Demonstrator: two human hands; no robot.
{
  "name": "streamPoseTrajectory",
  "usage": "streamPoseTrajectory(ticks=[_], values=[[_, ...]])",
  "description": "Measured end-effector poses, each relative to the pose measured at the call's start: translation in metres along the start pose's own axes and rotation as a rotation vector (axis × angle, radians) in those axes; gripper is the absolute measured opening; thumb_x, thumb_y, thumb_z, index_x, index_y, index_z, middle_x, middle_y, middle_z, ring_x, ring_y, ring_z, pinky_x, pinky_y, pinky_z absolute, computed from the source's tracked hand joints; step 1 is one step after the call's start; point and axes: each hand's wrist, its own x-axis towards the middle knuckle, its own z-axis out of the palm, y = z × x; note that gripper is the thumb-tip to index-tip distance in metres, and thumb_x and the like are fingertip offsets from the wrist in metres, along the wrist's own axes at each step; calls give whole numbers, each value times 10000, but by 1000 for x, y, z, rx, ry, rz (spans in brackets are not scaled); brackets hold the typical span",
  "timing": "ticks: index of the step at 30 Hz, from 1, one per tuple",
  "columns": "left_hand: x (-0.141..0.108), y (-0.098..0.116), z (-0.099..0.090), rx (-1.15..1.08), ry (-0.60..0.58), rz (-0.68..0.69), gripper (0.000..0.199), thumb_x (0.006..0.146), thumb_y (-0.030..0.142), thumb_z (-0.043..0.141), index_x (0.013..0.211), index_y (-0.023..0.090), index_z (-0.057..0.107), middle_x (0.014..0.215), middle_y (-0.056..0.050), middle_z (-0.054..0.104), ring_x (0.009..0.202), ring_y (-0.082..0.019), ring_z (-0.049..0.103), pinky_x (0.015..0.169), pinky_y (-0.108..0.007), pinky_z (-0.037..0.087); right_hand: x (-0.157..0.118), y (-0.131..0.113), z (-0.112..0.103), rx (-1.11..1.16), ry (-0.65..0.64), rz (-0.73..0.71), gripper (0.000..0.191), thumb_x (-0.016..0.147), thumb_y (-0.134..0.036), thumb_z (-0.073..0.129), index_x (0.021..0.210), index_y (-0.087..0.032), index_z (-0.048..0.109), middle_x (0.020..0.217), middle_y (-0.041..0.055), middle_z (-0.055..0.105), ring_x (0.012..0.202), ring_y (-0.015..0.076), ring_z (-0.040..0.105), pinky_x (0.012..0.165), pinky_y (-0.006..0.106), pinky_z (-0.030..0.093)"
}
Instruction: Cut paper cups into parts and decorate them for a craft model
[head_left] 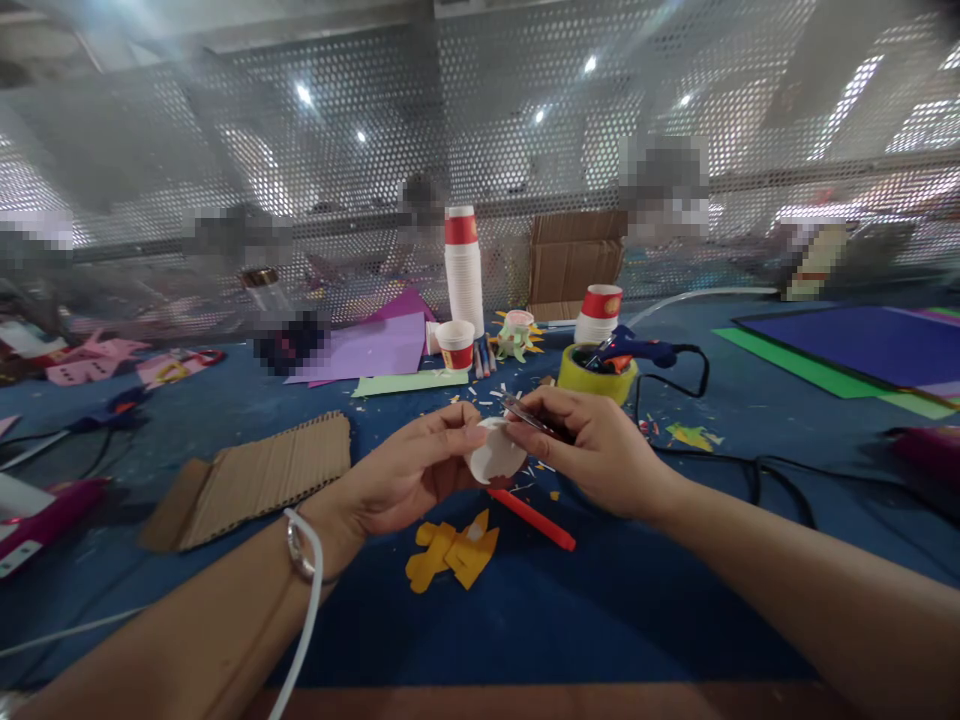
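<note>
- Holding a white piece (495,460), the left hand (426,462) is pinching its edge between thumb and fingers, the grip narrow.
- The right hand (589,445) is holding a slim dark tool (534,416) in a closed grip, close beside the piece; whether the tool is touching it, I cannot tell.
- The white piece is hanging between the two hands, above the desk (637,620).
- A red pen (536,522) is lying just below the piece, and orange cutouts (453,548) are lying to the pen's left.
- Cardboard (274,478) is lying left of the left hand.
- Beyond the right hand, a glue gun (637,347) is resting on a yellow tape roll (595,380).
- Farther back, a tall cup stack (465,285) is standing behind a single cup (456,350); a shorter stack (600,312) is standing to the right.
- Purple paper (375,345) and a pale green strip (411,383) are lying left of these cups.
- Blue sheets (847,345) are lying at the right.
- Small scraps are littering the middle.
</note>
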Motion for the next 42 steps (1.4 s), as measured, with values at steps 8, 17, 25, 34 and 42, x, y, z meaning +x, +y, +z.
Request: streamPoseTrajectory(ticks=[8,17,25,34,42], values=[[-1,2,3,21,-63,83,249,773,247,818,751,169,583,764,7,591,715,-115,561,706,-255,445,-3,-1,2,-25,73,-19,230,896,-416,652,922,-187,656,844,40,681,733,160,595,656,301,476],[3,-3,4,215,-33,254,263,756,232,821,696,189,569,866,-9,603,739,-122,527,719,-270,459,-4,3,2,-157,139,-117,151,902,-328,630,928,-182,654,725,-6,590,623,122,491,572,268,402],[2,-9,2,549,87,434,268,757,252,817,687,180,568,1078,-54,564,967,-178,545,837,-315,485,-6,3,1,-153,172,-131,101,884,-278,634,917,-183,643,742,-11,599,648,121,496,605,268,403],[1,-8,6,968,247,689,188,777,182,773,735,203,590,1030,-56,535,1074,-230,542,897,-365,492,-4,-4,5,3,-12,15,190,903,-366,620,836,-189,641,744,1,609,676,139,500,619,290,399],[1,-8,4,1088,237,734,196,763,157,787,756,210,599,1062,-57,549,1036,-230,564,911,-389,477,-3,-4,7,39,-26,54,178,878,-345,614,787,-192,604,725,-3,593,659,135,487,613,294,388]])
